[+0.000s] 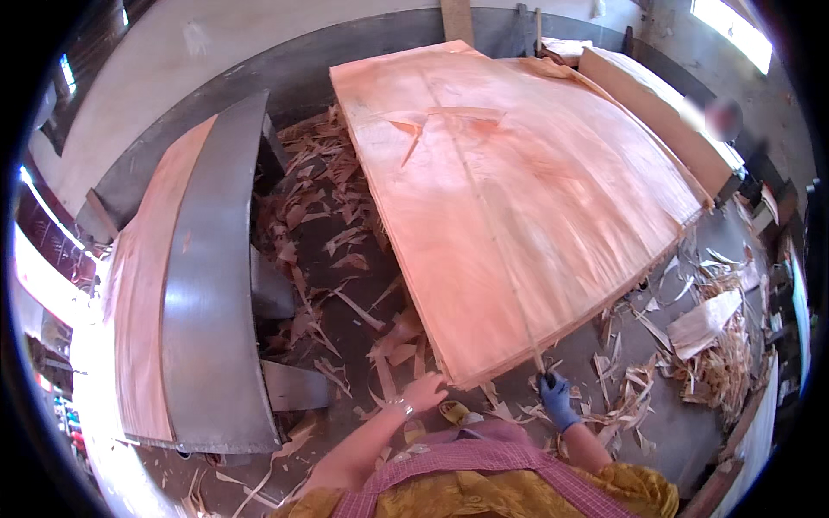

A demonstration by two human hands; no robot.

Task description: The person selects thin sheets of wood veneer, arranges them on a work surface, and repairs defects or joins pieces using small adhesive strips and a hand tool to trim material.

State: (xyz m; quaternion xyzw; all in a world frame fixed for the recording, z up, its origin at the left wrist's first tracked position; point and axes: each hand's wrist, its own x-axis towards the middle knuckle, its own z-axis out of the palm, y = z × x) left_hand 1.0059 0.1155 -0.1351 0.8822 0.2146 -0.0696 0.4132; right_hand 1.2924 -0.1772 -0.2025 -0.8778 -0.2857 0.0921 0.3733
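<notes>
A tall stack of pinkish wood veneer sheets (518, 224) fills the middle, a torn flap (449, 121) lying on its top sheet. My bare left hand (426, 393), with a bracelet at the wrist, is at the stack's near left corner. Its fingers stretch toward the edge; whether they touch is unclear. At the near edge, my right hand (560, 404) in a blue glove closes around the dark end of a long thin stick (496, 242). That stick runs lengthwise across the top sheet toward the far side.
A metal-topped table (211, 276) stands to the left, with veneer sheets (151, 302) along its outer side. Veneer scraps (302, 207) litter the floor between table and stack. More scraps (721, 345) are heaped at right. Another stack (656, 121) and a blurred person (724, 118) are at the far right.
</notes>
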